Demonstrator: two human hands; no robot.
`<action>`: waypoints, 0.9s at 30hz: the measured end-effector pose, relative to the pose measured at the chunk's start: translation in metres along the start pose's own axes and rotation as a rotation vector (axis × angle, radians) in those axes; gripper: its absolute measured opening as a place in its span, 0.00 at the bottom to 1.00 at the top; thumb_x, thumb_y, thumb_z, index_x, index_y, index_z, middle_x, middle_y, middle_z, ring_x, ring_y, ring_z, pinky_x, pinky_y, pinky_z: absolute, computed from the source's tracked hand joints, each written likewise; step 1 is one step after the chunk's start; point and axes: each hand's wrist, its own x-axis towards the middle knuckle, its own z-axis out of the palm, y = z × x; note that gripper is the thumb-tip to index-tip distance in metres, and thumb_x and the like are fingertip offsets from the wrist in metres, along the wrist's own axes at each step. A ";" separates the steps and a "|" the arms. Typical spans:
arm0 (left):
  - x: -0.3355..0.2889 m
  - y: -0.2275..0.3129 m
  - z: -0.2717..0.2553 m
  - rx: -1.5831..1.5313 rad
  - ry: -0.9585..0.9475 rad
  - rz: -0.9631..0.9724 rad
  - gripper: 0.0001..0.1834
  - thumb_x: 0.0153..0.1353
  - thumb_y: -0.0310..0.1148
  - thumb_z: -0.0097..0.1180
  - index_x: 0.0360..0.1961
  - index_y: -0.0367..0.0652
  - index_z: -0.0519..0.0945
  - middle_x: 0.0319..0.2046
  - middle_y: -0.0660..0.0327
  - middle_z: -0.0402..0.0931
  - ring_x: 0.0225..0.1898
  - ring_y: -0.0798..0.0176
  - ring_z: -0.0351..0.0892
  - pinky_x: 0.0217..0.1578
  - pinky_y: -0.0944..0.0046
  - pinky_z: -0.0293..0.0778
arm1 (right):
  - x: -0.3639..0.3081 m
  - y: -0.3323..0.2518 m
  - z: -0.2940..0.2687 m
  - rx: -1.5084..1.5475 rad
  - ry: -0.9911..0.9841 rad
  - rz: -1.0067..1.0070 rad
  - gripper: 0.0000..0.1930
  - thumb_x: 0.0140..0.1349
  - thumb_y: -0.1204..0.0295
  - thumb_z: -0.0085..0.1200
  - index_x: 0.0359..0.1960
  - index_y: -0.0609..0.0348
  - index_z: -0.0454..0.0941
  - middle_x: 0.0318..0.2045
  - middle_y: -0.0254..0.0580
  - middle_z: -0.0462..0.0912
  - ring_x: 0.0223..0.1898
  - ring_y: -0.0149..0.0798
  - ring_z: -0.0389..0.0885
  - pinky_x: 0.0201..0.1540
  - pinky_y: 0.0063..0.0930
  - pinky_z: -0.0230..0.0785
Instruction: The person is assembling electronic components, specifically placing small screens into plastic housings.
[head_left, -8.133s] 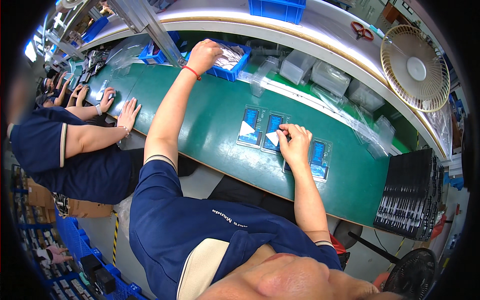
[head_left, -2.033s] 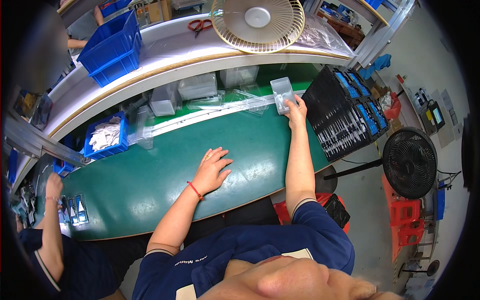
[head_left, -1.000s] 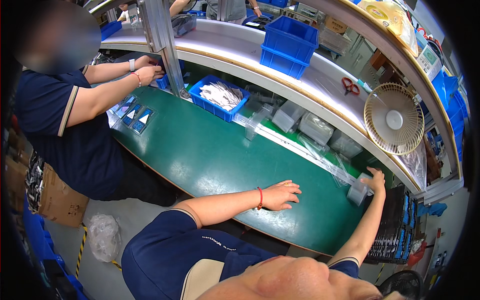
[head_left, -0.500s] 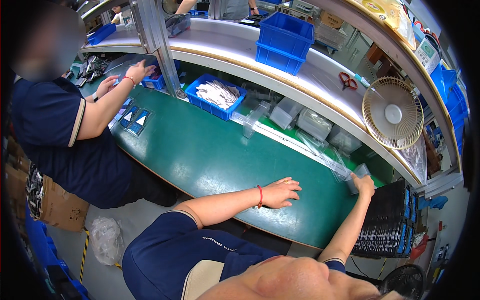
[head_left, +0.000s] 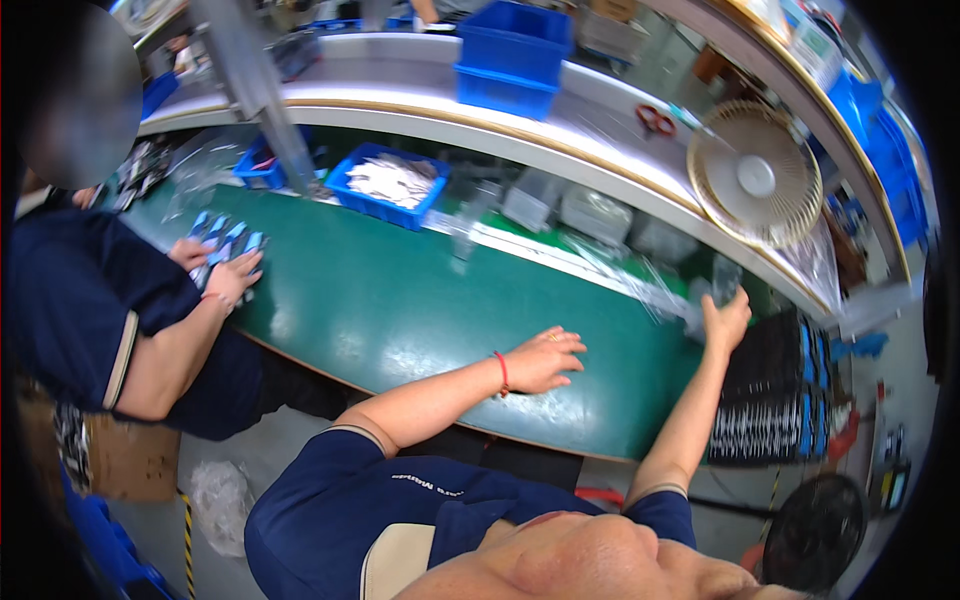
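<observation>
Clear plastic container (head_left: pixel 727 278) is, in the head view, being held by the right hand (head_left: pixel 728 322) above the far right end of the green table (head_left: pixel 400 290), just beside the stack of black trays (head_left: pixel 765 400). It is apparently being pinched at its near end, with the thumb and fingers being pressed to opposite sides; the exact contact is being hidden by blur. Its far end is being left uncovered, and its outline is partly being lost among the transparent pieces (head_left: pixel 650 290) to its left.

Little weight is probably being borne by the hand, since thin, see-through walls are being shown. Stiffness with some brittleness is being suggested, so flexing or cracking is being risked by a hard squeeze; slipperiness is being hinted at by the smooth plastic. A light hold on two opposite side walls, close to a rim or corner, is being favoured over pressure at mid-wall.

Nothing is being gripped by the left hand (head_left: pixel 543 362), which is being held palm down with fingers spread; whether the table is being touched cannot be told. Similar clear boxes (head_left: pixel 595 213) are being sheltered beneath the shelf (head_left: pixel 400 112).
</observation>
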 end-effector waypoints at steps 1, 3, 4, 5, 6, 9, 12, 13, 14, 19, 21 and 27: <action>0.001 -0.002 0.000 0.020 0.045 0.020 0.15 0.54 0.34 0.62 0.44 0.45 0.80 0.55 0.52 0.71 0.62 0.50 0.64 0.63 0.48 0.57 | -0.004 0.002 -0.001 0.066 0.079 -0.068 0.37 0.41 0.60 0.66 0.56 0.55 0.69 0.48 0.57 0.76 0.49 0.57 0.74 0.52 0.47 0.68; -0.001 -0.004 -0.003 -0.112 0.183 -0.040 0.14 0.53 0.32 0.62 0.42 0.45 0.81 0.48 0.53 0.77 0.54 0.49 0.73 0.56 0.51 0.66 | -0.026 -0.027 -0.013 0.381 -0.057 -0.036 0.35 0.42 0.59 0.69 0.53 0.59 0.71 0.46 0.51 0.77 0.46 0.49 0.78 0.50 0.39 0.70; 0.001 -0.003 -0.008 -0.237 0.251 -0.102 0.12 0.55 0.32 0.62 0.41 0.43 0.82 0.45 0.56 0.79 0.50 0.52 0.75 0.53 0.54 0.69 | -0.042 -0.037 -0.014 0.570 -0.151 -0.042 0.32 0.46 0.63 0.69 0.53 0.62 0.71 0.47 0.48 0.77 0.43 0.42 0.79 0.47 0.32 0.72; 0.004 -0.001 -0.010 -0.362 0.312 -0.169 0.10 0.56 0.31 0.61 0.39 0.42 0.82 0.42 0.59 0.80 0.46 0.56 0.78 0.50 0.58 0.73 | -0.062 -0.039 -0.002 0.906 -0.257 -0.055 0.30 0.50 0.70 0.68 0.55 0.62 0.71 0.48 0.45 0.77 0.41 0.35 0.78 0.44 0.27 0.72; 0.003 -0.004 -0.007 -0.612 0.393 -0.257 0.09 0.59 0.31 0.60 0.40 0.41 0.81 0.41 0.61 0.81 0.44 0.61 0.79 0.48 0.62 0.73 | -0.089 -0.065 -0.013 1.012 -0.408 0.007 0.30 0.50 0.72 0.68 0.55 0.62 0.71 0.48 0.44 0.77 0.40 0.32 0.78 0.43 0.25 0.72; 0.005 -0.011 -0.009 -1.124 0.518 -0.351 0.12 0.65 0.31 0.55 0.47 0.37 0.77 0.42 0.59 0.79 0.43 0.69 0.77 0.47 0.69 0.73 | -0.158 -0.103 -0.016 1.219 -0.606 0.029 0.31 0.49 0.72 0.69 0.56 0.61 0.72 0.45 0.41 0.77 0.36 0.28 0.78 0.39 0.23 0.73; 0.009 -0.004 -0.011 -1.261 0.563 -0.390 0.09 0.64 0.30 0.56 0.42 0.38 0.76 0.36 0.62 0.79 0.37 0.72 0.76 0.40 0.72 0.73 | -0.200 -0.108 -0.014 0.995 -0.567 -0.046 0.30 0.46 0.67 0.71 0.53 0.60 0.76 0.41 0.42 0.79 0.34 0.32 0.79 0.34 0.26 0.75; 0.007 -0.005 -0.010 -1.305 0.585 -0.384 0.06 0.63 0.30 0.57 0.38 0.39 0.77 0.33 0.64 0.78 0.34 0.74 0.75 0.37 0.73 0.72 | -0.208 -0.114 -0.017 0.960 -0.524 -0.071 0.31 0.46 0.65 0.71 0.54 0.59 0.76 0.41 0.44 0.79 0.34 0.34 0.80 0.36 0.27 0.75; 0.005 -0.005 -0.009 -1.302 0.583 -0.411 0.05 0.63 0.30 0.57 0.34 0.41 0.76 0.29 0.66 0.76 0.32 0.74 0.74 0.34 0.73 0.71 | -0.212 -0.116 -0.018 0.926 -0.493 -0.088 0.30 0.47 0.65 0.71 0.54 0.59 0.76 0.41 0.44 0.79 0.35 0.35 0.80 0.37 0.27 0.75; 0.002 -0.004 -0.004 -1.375 0.494 -0.478 0.05 0.63 0.30 0.58 0.33 0.41 0.76 0.29 0.66 0.77 0.31 0.74 0.74 0.33 0.73 0.72 | -0.217 -0.103 -0.019 0.926 -0.481 -0.059 0.29 0.48 0.65 0.70 0.53 0.59 0.75 0.42 0.47 0.79 0.39 0.38 0.81 0.40 0.28 0.75; 0.002 -0.004 -0.003 -1.420 0.467 -0.468 0.05 0.63 0.31 0.58 0.32 0.41 0.77 0.29 0.66 0.77 0.30 0.74 0.74 0.33 0.72 0.72 | -0.217 -0.096 -0.019 1.240 -0.611 0.216 0.29 0.48 0.67 0.69 0.54 0.59 0.75 0.44 0.51 0.79 0.40 0.40 0.82 0.42 0.28 0.75; -0.003 -0.008 -0.011 -1.434 0.388 -0.591 0.06 0.63 0.32 0.58 0.32 0.41 0.77 0.29 0.65 0.77 0.30 0.72 0.75 0.34 0.71 0.73 | -0.207 -0.074 -0.045 0.148 -0.291 -0.101 0.29 0.49 0.54 0.66 0.49 0.60 0.79 0.53 0.63 0.72 0.58 0.57 0.69 0.60 0.46 0.61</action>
